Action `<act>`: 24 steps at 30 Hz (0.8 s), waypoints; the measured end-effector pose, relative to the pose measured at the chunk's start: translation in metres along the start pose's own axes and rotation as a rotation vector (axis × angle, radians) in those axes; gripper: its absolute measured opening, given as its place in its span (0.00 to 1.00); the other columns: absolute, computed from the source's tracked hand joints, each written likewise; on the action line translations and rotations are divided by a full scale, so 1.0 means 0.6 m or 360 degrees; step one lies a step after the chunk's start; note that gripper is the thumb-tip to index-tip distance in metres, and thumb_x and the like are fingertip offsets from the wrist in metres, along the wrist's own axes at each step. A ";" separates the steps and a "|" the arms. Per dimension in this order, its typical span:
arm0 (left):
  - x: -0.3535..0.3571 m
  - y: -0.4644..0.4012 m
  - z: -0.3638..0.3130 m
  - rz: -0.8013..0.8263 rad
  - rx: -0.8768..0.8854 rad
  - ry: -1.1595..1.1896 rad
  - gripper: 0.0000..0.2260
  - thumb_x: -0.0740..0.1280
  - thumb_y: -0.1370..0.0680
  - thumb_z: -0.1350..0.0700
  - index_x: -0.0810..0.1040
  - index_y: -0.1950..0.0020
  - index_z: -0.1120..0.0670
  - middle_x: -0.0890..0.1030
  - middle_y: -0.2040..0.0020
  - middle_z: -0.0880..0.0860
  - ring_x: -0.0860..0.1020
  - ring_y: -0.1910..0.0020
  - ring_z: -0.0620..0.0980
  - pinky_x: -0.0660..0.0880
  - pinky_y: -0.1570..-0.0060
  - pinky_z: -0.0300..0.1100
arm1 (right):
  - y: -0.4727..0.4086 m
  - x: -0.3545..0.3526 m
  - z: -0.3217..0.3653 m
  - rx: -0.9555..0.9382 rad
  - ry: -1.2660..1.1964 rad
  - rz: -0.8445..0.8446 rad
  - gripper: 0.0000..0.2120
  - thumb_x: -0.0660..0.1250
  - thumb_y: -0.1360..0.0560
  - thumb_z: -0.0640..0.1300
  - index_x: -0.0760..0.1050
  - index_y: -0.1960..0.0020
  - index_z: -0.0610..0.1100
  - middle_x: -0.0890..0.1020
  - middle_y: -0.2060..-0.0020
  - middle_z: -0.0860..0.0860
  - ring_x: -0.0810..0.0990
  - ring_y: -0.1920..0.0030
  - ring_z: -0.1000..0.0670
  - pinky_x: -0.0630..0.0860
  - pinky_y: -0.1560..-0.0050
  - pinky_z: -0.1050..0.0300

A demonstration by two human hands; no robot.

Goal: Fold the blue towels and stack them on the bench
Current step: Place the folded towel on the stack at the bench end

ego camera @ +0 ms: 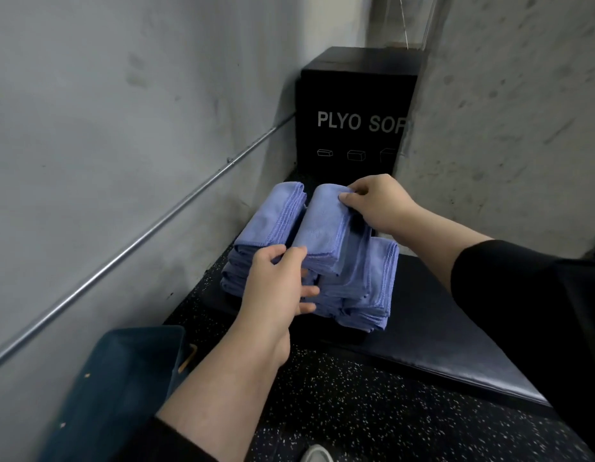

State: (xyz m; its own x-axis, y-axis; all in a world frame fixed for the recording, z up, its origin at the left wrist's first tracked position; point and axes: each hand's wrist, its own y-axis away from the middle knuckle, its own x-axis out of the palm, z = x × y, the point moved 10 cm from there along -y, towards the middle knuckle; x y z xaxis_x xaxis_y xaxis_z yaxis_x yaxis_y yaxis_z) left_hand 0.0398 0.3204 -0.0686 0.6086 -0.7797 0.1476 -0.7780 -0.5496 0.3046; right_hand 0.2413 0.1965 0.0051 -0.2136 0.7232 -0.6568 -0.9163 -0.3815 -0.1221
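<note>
Several folded blue towels stand in stacks on the far end of a dark padded bench (432,328). The left stack (272,221) rises tall beside the wall. A lower stack (372,285) sits to the right. Between them, a folded towel (326,228) lies tilted on top, held at both ends. My left hand (279,281) grips its near end, thumb on top and fingers underneath. My right hand (376,201) pinches its far end from above.
A black foam box (352,125) marked PLYO SOFT stands behind the bench in the corner. A grey wall with a metal pipe (149,235) runs along the left. A dark blue bin (122,388) sits on the speckled floor (339,411) at lower left.
</note>
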 end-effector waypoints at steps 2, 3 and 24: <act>-0.011 0.000 -0.006 -0.0061 0.0036 -0.0126 0.14 0.67 0.20 0.48 0.72 0.34 0.46 0.82 0.45 0.53 0.85 0.58 0.54 0.78 0.67 0.44 | -0.006 0.009 -0.009 -0.0016 0.0089 0.0028 0.11 0.68 0.21 0.49 0.82 0.48 0.41 0.77 0.68 0.52 0.71 0.72 0.55 0.67 0.69 0.60; -0.015 0.001 -0.012 -0.0082 0.0066 -0.0182 0.13 0.66 0.19 0.49 0.72 0.36 0.46 0.82 0.46 0.51 0.84 0.58 0.53 0.78 0.67 0.44 | -0.009 0.013 -0.014 -0.0018 0.0121 0.0033 0.12 0.68 0.20 0.50 0.82 0.46 0.42 0.76 0.67 0.53 0.70 0.71 0.55 0.66 0.69 0.60; 0.191 0.080 -0.101 0.0014 0.0992 -0.0843 0.08 0.65 0.19 0.55 0.76 0.57 0.46 0.77 0.67 0.45 0.75 0.67 0.40 0.67 0.67 0.31 | 0.139 -0.175 -0.104 -0.0116 0.0072 -0.0450 0.15 0.60 0.18 0.56 0.78 0.41 0.48 0.83 0.47 0.52 0.79 0.43 0.53 0.74 0.43 0.56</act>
State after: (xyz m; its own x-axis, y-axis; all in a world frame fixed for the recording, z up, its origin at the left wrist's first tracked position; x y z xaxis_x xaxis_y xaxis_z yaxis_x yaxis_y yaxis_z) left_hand 0.0817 0.2230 0.0199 0.5688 -0.7376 -0.3640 -0.8214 -0.4871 -0.2966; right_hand 0.2085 0.0530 0.0172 0.0638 0.7807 -0.6216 -0.9102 -0.2098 -0.3571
